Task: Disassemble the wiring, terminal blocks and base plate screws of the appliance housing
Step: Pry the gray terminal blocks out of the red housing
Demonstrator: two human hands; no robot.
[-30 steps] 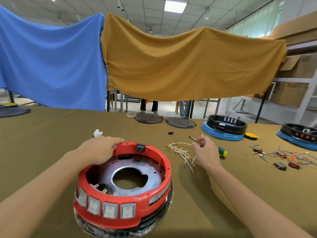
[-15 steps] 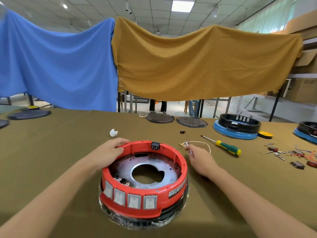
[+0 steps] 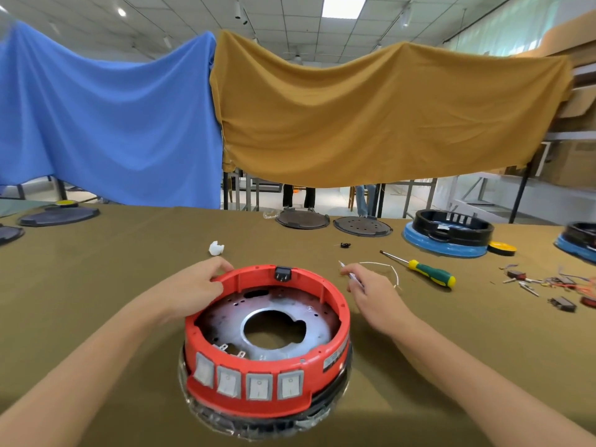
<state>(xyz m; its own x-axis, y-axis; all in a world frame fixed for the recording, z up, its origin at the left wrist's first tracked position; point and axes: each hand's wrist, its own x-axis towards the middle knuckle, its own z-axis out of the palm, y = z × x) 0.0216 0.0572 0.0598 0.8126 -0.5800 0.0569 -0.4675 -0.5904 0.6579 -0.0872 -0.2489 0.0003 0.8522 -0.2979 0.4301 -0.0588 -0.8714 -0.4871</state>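
The red appliance housing (image 3: pixel 335 306) sits in front of me on the olive table, with a row of grey rocker switches (image 3: pixel 258 385) on its near wall and a black socket (image 3: pixel 283 273) on its far wall. Inside lies the metal base plate (image 3: pixel 225 321) with a large centre hole. My left hand (image 3: pixel 193 288) grips the housing's far-left rim. To the right of the housing, my right hand (image 3: pixel 371 293) rests low over the table and pinches thin white wires (image 3: pixel 383 265) that loop out behind it. A green-handled screwdriver (image 3: pixel 429 272) lies further right, apart from the hand.
A white plastic piece (image 3: pixel 216 248) and a small black part (image 3: pixel 345 245) lie beyond the housing. Two dark discs (image 3: pixel 303 218) and a blue-and-black housing (image 3: pixel 448 233) stand at the back. Loose terminals and coloured wires (image 3: pixel 548 285) are scattered at the right.
My right hand has come away from the screwdriver toward the housing and dropped to the table with the white wires. The left hand stays on the rim. My view has shifted.
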